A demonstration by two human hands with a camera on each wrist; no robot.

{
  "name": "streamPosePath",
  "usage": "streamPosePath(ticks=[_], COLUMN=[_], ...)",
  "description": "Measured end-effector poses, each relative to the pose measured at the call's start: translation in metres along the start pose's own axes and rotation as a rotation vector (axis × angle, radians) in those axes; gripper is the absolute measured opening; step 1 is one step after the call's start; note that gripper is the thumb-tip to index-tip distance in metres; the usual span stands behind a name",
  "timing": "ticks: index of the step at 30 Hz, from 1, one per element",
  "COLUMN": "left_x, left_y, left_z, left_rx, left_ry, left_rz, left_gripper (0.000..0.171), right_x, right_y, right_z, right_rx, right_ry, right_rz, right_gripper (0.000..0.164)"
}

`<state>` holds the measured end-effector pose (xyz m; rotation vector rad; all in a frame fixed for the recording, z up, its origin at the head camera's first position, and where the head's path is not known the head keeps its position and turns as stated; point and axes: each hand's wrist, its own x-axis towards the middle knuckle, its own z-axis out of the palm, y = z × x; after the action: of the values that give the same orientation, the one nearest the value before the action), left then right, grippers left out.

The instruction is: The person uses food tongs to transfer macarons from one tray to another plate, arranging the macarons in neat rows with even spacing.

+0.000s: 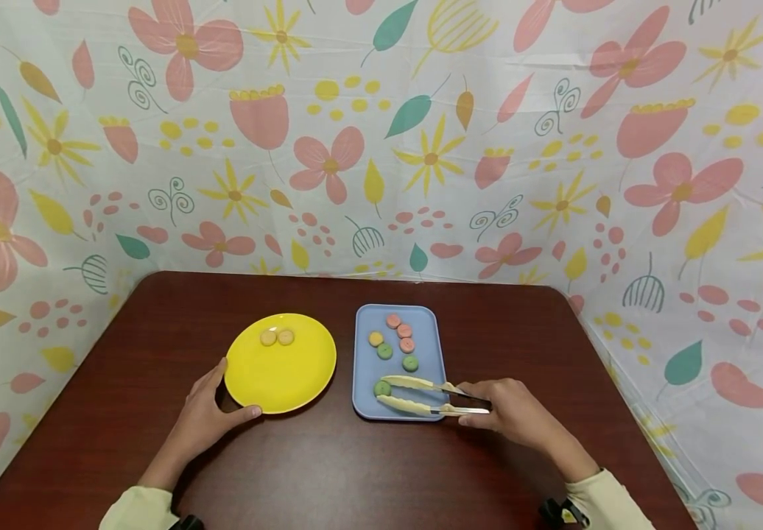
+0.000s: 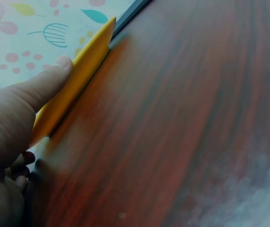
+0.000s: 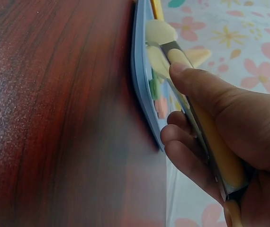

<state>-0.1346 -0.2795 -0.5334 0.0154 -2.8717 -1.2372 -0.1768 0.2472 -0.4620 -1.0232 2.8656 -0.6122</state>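
My left hand [image 1: 204, 408] grips the near left rim of a round yellow plate [image 1: 282, 379], its thumb [image 2: 54, 78] lying on the rim in the left wrist view. Two small beige macaron-like rounds [image 1: 277, 337] sit side by side toward the plate's far edge. In my right hand [image 1: 510, 414] are metal tongs [image 1: 448, 397] with cream tips, held low over a blue rectangular tray [image 1: 364, 368]. The spread tips lie on either side of a green round [image 1: 382, 389] near the tray's front. Thumb and fingers wrap the tongs' handles in the right wrist view.
Farther back on the tray are three pink rounds [image 1: 404, 331], a yellow round [image 1: 375, 338] and two more green rounds [image 1: 410, 363]. The dark wooden table [image 1: 355, 471] meets a flower-printed cloth [image 1: 381, 184] behind and at both sides.
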Motion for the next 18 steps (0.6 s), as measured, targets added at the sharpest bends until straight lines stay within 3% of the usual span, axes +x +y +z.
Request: streamPosePath(ticks=[18], left_x=[-0.001], left_y=[0.004], left_z=[-0.001], left_rx=[0.008], left_ry=[-0.016], left_rz=[-0.017], left_gripper=[0.129], right_x=[0.016], right_y=[0.0], right_z=[-0.008], right_rx=[0.026], right_ry=[0.062], right_rz=[-0.006], right_gripper=[0.043])
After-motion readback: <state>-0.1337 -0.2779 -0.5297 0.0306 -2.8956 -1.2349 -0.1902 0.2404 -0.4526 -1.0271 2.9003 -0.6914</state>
